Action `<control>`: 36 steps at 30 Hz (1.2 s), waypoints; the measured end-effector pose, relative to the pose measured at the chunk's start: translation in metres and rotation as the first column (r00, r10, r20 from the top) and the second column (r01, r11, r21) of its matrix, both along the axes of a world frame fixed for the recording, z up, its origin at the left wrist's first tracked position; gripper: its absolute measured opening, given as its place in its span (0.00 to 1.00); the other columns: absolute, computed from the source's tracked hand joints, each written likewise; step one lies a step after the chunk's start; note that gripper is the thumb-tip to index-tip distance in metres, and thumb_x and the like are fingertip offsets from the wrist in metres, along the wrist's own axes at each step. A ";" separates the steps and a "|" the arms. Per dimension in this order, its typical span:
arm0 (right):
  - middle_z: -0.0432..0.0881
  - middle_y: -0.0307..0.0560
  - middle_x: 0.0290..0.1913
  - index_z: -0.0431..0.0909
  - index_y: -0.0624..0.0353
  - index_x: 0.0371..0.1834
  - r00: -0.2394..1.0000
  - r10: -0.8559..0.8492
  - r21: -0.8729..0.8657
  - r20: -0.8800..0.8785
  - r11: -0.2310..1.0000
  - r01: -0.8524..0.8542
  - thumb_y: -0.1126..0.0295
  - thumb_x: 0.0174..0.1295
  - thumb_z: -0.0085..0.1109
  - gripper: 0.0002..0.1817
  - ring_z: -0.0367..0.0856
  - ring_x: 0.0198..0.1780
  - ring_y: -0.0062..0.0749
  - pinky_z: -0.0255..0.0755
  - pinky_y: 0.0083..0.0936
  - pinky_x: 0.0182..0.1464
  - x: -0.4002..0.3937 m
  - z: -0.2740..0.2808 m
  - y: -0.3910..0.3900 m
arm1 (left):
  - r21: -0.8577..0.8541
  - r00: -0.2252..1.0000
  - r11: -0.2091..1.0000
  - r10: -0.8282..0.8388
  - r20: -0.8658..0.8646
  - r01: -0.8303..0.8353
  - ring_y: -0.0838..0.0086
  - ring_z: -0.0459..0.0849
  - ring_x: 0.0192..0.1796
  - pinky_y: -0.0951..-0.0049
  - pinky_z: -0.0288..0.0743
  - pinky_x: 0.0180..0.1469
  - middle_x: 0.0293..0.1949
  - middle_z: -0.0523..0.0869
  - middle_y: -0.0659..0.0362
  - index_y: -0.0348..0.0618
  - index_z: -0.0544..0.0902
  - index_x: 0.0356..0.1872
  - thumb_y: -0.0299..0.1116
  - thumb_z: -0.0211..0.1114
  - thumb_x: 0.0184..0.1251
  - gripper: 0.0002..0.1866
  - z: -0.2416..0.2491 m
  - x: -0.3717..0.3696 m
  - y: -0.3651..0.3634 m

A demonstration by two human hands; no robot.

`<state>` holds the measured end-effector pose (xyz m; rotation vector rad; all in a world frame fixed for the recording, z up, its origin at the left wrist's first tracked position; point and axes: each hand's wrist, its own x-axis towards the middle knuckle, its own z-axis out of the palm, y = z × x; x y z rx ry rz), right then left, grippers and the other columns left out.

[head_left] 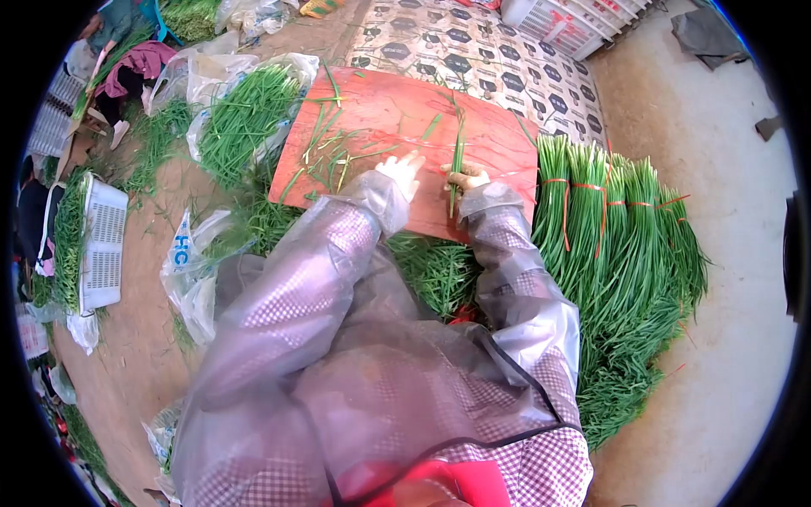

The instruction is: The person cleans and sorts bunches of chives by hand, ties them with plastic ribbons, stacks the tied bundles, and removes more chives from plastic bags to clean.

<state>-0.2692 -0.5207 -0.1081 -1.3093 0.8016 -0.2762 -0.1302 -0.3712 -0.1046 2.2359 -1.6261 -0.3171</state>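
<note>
My right hand (470, 177) is closed around a few long green garlic chives (458, 156), held roughly upright over the red board (389, 97). Over the same board, to the left, my left hand (404, 172) has its fingers stretched out and nothing visible in them. Loose cut leaves (325, 152) lie scattered on the board's left part. A thin red tie (405, 138) runs across the middle of it. Right of the board, several thick garlic chive bundles (604, 203) stand side by side, bound with red ties.
A plastic bag of loose chives (249, 118) sits left of the board. Further left is a white crate (103, 245) with greens beside it. A patterned mat (473, 51) lies behind the board, near stacked white crates (553, 25). Another person (135, 72) is at the upper left.
</note>
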 end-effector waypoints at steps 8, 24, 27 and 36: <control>0.78 0.43 0.25 0.78 0.61 0.50 0.980 0.034 -0.069 -0.195 0.996 -0.048 0.77 0.56 0.55 0.17 0.76 0.24 0.26 0.69 0.22 0.27 0.015 -0.029 -0.043 | 0.035 0.981 0.999 -0.032 0.189 0.026 0.56 0.66 0.63 0.54 0.67 0.60 0.68 0.64 0.56 0.49 0.64 0.67 0.44 0.59 0.62 0.32 -0.023 -0.006 -0.003; 0.76 0.41 0.22 0.81 0.57 0.45 0.977 0.076 -0.137 -0.201 0.985 -0.105 0.76 0.55 0.57 0.14 0.73 0.22 0.24 0.64 0.21 0.24 -0.016 -0.025 -0.055 | 0.144 0.983 0.989 -0.037 0.179 0.011 0.51 0.60 0.68 0.49 0.57 0.65 0.70 0.55 0.50 0.58 0.57 0.71 0.49 0.57 0.63 0.35 -0.019 -0.036 0.027; 0.74 0.41 0.21 0.77 0.59 0.47 0.978 -0.012 -0.133 -0.208 0.991 -0.016 0.74 0.59 0.56 0.12 0.72 0.22 0.26 0.67 0.24 0.24 -0.022 -0.052 -0.084 | 0.160 0.980 0.987 -0.040 0.194 0.009 0.51 0.60 0.68 0.49 0.57 0.65 0.71 0.55 0.49 0.57 0.57 0.71 0.50 0.56 0.63 0.35 -0.022 -0.036 0.023; 0.80 0.42 0.23 0.81 0.65 0.34 0.937 0.023 -0.304 -0.348 0.943 -0.136 0.67 0.60 0.57 0.10 0.75 0.23 0.24 0.67 0.24 0.25 -0.083 0.008 -0.041 | 0.135 0.981 0.991 -0.004 0.195 -0.023 0.51 0.60 0.68 0.49 0.57 0.66 0.71 0.53 0.48 0.56 0.57 0.71 0.51 0.57 0.62 0.37 -0.020 -0.045 0.024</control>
